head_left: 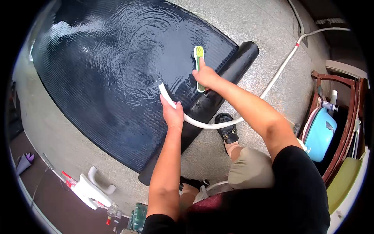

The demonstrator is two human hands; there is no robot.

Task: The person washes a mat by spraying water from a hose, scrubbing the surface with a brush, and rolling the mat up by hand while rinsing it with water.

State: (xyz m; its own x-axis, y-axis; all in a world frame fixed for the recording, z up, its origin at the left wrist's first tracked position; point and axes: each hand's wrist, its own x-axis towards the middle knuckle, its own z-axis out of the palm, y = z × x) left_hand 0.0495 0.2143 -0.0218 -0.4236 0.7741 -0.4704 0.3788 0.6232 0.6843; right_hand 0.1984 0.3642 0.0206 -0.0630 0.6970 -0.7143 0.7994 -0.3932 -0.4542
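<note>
A white hose (210, 126) is gripped near its end in my left hand (173, 116), with water running from its mouth onto a black ribbed mat (93, 109). Ripples spread over the mat's wet surface. My right hand (206, 76) is wrapped around a green and white scrub brush (199, 51), above the mat's near right part. The brush's yellow-green bristles face up toward me. Along its near edge the mat is rolled into a thick black roll (243, 54), which passes beneath both hands.
The hose runs across the grey floor (269, 27) to the upper right. A brown wooden rack (339, 76) with a blue basin (320, 134) stands at right. My black shoe (226, 128) is beside the roll. At lower left lie a white plastic piece (90, 191) and green bottles (139, 216).
</note>
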